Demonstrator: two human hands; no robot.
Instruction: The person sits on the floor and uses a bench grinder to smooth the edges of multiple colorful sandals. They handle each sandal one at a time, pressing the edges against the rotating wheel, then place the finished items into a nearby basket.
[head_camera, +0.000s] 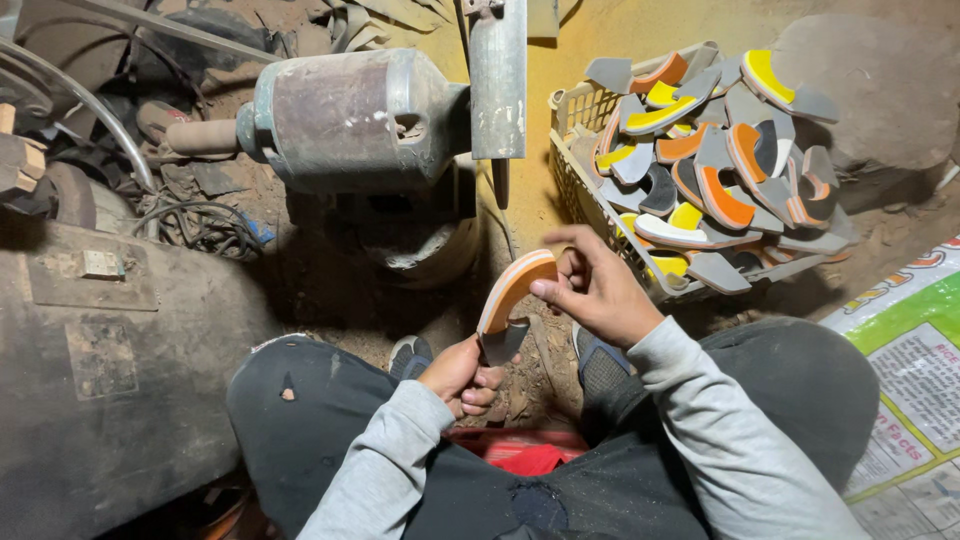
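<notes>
I hold a curved shoe-sole piece (510, 295) with an orange and white layered edge and a grey face, upright between my knees. My left hand (462, 375) grips its lower grey end. My right hand (592, 290) pinches the upper orange end with thumb and fingers. Just above the piece stands a grinding machine (350, 120) with a dusty metal motor body and a vertical metal guard (497, 80).
A white plastic basket (590, 200) at the right is heaped with several similar grey, orange and yellow sole pieces (710, 150). A large dark machine housing (100, 380) fills the left. A printed sack (910, 360) lies at the right. The ground is dusty brown earth.
</notes>
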